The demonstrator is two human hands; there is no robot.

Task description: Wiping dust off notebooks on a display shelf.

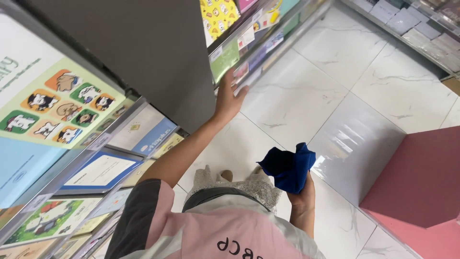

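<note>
My left hand (229, 98) reaches out to the edge of a shop shelf (261, 60), its fingers spread and touching the shelf rail below a row of small packets and a green tag (224, 60). It holds nothing. My right hand (302, 196) hangs low by my body and is closed around a bunched dark blue cloth (289, 165). Below me I see my pink and grey top and a pale lace skirt.
Shelves with colourful notebooks and paper pads (57, 103) run along the left. A grey upright panel (143, 52) splits them. The floor is white marble tile (345, 96). A pink block (421, 187) stands at the right; another shelf (412, 21) lies beyond.
</note>
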